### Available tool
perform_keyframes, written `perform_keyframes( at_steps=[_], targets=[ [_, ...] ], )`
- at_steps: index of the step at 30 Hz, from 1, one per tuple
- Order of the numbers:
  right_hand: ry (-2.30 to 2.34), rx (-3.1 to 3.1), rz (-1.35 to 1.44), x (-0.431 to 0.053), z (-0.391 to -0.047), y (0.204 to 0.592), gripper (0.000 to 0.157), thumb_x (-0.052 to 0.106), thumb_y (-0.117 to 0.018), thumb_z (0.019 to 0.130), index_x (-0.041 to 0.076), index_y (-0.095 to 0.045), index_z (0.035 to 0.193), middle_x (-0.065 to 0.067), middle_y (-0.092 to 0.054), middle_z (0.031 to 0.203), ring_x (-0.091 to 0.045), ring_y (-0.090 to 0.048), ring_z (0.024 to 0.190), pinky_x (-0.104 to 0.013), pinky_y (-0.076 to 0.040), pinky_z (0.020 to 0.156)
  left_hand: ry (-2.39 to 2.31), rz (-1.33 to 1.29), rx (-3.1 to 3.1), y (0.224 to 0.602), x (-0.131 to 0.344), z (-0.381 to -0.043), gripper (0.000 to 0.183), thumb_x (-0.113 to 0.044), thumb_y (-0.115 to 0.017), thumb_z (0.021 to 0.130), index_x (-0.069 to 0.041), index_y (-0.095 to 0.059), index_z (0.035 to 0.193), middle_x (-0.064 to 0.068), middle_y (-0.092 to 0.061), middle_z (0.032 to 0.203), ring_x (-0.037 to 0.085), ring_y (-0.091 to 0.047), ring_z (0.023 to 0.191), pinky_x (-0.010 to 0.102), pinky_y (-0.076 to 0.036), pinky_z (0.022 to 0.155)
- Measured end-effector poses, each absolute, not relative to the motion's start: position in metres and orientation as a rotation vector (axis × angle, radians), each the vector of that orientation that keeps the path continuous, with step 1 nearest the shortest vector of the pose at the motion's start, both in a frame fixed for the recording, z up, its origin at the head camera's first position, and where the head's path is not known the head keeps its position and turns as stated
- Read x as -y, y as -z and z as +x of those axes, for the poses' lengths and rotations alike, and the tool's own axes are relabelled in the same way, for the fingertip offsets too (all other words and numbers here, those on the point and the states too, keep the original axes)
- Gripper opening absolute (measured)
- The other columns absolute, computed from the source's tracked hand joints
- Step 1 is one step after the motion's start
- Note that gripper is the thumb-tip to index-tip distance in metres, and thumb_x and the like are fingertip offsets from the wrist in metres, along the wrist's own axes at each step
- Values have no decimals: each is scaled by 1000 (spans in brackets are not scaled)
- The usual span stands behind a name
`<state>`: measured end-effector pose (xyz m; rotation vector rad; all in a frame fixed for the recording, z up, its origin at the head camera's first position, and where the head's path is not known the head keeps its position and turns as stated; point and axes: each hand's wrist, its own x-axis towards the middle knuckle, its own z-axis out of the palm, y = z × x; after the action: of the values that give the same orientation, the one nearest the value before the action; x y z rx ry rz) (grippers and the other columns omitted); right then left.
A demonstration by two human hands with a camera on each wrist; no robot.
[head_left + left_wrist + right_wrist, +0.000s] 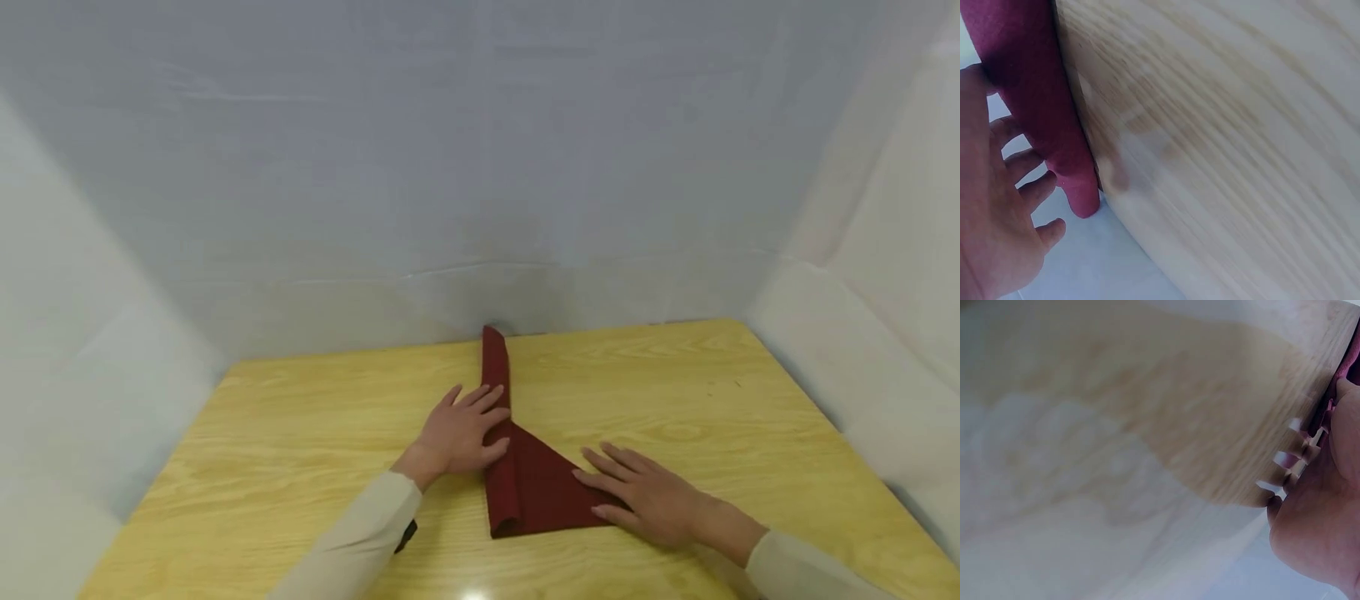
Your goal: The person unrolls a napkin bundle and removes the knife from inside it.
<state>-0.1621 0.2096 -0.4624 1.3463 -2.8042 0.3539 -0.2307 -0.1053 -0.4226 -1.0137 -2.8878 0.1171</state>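
Note:
A dark red cloth (551, 492) lies on the wooden table, its left side rolled or folded into a long narrow strip that runs to the table's far edge. To the right of the strip the cloth spreads as a flat triangle. My left hand (461, 433) rests across the strip with its fingers extended. On the triangle's right corner lies my right hand (648, 496), fingers straight and spread, covering that corner. In the left wrist view the rolled cloth (1041, 106) passes beside the fingers. The right wrist view shows only a sliver of cloth beyond the right hand (1316, 531).
The light wooden table (300, 425) carries the cloth. A grey-white sheet wall (480, 167) stands along its far edge, with pale side walls left and right. A small black item (406, 537) shows beside the left sleeve.

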Motion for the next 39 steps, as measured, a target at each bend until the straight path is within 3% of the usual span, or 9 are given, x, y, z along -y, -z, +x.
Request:
perform_keyframes(
  at_steps=[7, 24, 31, 39],
  targets=[
    [-370, 2782, 1358, -211, -165, 464, 48, 35, -42, 103, 14, -43, 146, -15, -34, 150, -41, -30, 135, -55, -32, 103, -15, -988, 2894, 425, 120, -231, 49, -47, -44, 97, -21, -56, 137, 4, -37, 150, 22, -31, 138, 49, -20, 111],
    [-391, 2756, 1352, -221, -164, 467, 48, 33, -42, 103, 16, -40, 148, -16, -33, 150, -42, -30, 134, -57, -32, 101, -73, -1006, 2953, 432, 133, -224, 51, -46, -33, 103, -24, -41, 147, 3, -28, 155, 25, -27, 140, 51, -19, 112],
    [-429, 2741, 1353, -223, -162, 469, 49, 32, -45, 102, 16, -39, 148, -15, -32, 151, -41, -29, 135, -52, -28, 105, -71, -1001, 3001, 430, 130, -222, 52, -45, -30, 103, -23, -36, 150, 4, -25, 155, 26, -24, 141, 51, -17, 112],
    [-392, 2775, 1337, -223, -161, 462, 48, 34, -42, 103, 15, -40, 148, -15, -33, 151, -41, -29, 135, -56, -32, 101, -58, -999, 3013, 430, 128, -224, 52, -45, -28, 104, -24, -33, 151, 4, -24, 156, 25, -23, 141, 51, -17, 112]
  ],
)
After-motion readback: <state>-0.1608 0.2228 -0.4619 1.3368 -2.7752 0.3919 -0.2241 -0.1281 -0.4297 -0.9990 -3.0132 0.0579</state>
